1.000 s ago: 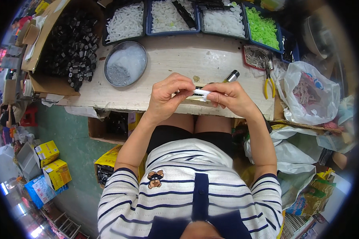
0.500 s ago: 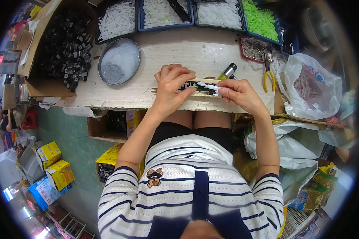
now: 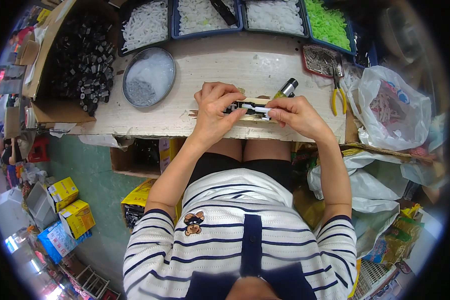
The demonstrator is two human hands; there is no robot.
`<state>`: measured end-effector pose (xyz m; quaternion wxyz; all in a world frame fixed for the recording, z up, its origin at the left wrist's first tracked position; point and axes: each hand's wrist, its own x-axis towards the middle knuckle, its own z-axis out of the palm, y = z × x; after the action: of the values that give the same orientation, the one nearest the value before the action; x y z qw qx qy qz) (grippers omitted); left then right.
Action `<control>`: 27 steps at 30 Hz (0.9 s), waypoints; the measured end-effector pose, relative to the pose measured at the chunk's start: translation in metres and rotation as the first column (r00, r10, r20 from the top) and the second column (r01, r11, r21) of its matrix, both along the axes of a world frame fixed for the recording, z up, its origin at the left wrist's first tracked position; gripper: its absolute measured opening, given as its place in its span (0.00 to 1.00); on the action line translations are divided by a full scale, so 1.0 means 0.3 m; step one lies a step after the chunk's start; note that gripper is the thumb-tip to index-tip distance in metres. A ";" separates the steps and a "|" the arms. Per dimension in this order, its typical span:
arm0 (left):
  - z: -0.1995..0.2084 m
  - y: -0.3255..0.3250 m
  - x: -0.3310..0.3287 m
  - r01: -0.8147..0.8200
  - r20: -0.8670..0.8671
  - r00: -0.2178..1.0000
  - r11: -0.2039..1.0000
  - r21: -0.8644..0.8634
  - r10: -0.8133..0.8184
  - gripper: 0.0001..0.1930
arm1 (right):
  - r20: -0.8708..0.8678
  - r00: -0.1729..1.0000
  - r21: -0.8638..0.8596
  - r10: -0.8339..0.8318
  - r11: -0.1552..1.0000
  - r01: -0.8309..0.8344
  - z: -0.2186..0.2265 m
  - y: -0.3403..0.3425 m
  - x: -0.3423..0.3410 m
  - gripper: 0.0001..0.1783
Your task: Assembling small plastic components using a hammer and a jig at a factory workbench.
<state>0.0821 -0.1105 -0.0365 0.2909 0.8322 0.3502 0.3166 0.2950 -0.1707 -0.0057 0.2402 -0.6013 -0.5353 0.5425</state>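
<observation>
Worn pale workbench [image 3: 210, 60] spans the upper middle. At frame centre, the left hand [image 3: 215, 107] curls nearly closed around a black part [image 3: 233, 106]; the right hand [image 3: 296, 117] pinches a white strip [image 3: 258, 109] overlapping it, probably light, stiff plastic, best gripped by its right end.

A workshop: 4 rectangular plastic trays [image 3: 207, 34] of small white and green pieces [image 3: 327, 24] at top, yellow-handled metal pliers [image 3: 336, 85] upper right on a pale wooden table [image 3: 215, 65].

Bright, even light covers the tabletop [image 3: 210, 60]; glare spots lower left; right edge blurred; fisheye rim black.
</observation>
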 end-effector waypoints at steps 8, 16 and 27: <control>0.004 -0.010 0.004 -0.016 0.036 0.999 1.000 0.017 0.015 0.14 | 0.043 0.999 -0.007 0.020 1.000 -0.020 0.010 0.006 -0.007 0.11; -0.002 -0.016 0.006 -0.020 0.033 0.999 0.997 0.069 0.017 0.11 | -0.234 0.968 -0.135 -0.093 0.989 0.063 0.012 0.009 -0.005 0.09; -0.001 -0.020 0.000 -0.024 0.015 1.000 0.995 0.093 0.023 0.11 | -0.271 0.955 -0.157 -0.116 0.985 0.075 0.008 0.012 -0.004 0.09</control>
<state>0.0821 -0.1165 -0.0369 0.2503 0.8385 0.3426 0.3418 0.2938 -0.1671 -0.0032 0.2950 -0.5597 -0.4253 0.6471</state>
